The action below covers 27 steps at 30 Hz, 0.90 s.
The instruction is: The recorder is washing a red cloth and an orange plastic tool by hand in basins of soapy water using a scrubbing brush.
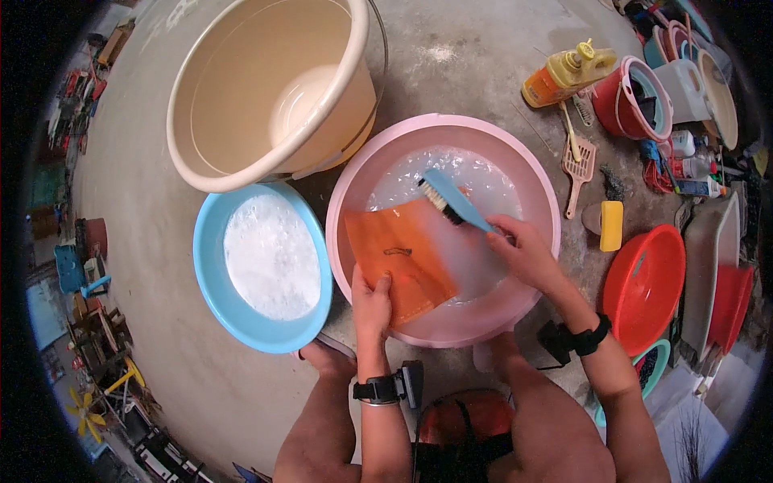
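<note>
My left hand (373, 299) grips the lower left edge of a flat orange sheet (401, 259), its thumb on top. The sheet carries a small dark mark and dips on its right side into cloudy water (483, 253). That water lies in a large pink plastic basin (368, 169) in front of me. My right hand (522, 247) holds a blue-handled scrubbing brush (457, 201) by the handle end. The brush's white and black bristles face down and left, just above the sheet's upper right corner; whether they touch it I cannot tell.
Left of the basin stands a blue basin (272, 259) of white suds, with a big cream bucket (241, 90) behind it. At right are a yellow detergent jug (564, 75), a pink slotted scoop (578, 169), a yellow sponge (611, 226), a red basin (646, 290) and a red bucket (631, 99).
</note>
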Each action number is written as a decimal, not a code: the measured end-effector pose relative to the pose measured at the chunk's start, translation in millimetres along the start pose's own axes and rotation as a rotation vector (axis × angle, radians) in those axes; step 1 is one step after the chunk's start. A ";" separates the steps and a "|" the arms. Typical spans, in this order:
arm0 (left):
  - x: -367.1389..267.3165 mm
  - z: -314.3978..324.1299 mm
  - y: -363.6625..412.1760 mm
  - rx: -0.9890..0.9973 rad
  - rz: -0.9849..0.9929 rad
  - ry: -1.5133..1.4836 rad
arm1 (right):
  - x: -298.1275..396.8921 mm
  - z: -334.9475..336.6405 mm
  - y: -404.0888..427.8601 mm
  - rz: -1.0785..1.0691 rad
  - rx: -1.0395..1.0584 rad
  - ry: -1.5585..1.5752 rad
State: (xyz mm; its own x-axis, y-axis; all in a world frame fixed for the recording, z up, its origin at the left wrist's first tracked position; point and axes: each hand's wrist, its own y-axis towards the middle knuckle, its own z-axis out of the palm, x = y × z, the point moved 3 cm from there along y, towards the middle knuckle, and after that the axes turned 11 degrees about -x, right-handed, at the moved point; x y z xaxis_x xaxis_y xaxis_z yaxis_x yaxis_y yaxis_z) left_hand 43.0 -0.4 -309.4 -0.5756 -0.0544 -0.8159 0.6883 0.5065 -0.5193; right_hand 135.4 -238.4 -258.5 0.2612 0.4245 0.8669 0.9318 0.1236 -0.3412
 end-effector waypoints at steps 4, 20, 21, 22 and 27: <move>13.0 7.5 -0.1 -0.001 -0.160 -0.201 | -22.0 20.5 -3.3 0.074 0.056 -0.015; 36.6 28.7 -16.3 -0.011 -0.484 -0.570 | -32.9 98.3 -14.0 -0.279 0.333 -0.494; 37.6 29.8 -19.4 -0.005 -0.490 -0.599 | -45.8 101.1 -13.0 -0.306 0.303 -0.524; 41.6 30.1 -21.2 -0.001 -0.476 -0.490 | -57.3 98.6 -10.7 -0.327 0.272 -0.556; 4.4 31.6 -22.3 -0.087 -0.574 -0.299 | -72.1 65.5 2.0 -0.265 0.137 -0.910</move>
State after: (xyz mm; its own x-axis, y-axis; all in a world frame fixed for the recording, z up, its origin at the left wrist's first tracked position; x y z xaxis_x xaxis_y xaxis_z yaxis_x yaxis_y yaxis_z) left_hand 39.1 -39.2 -309.4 -0.6852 -0.5675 -0.4566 0.2624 0.3924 -0.8816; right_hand 101.9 -210.1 -345.4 -0.3037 0.8950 0.3268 0.8798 0.3950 -0.2642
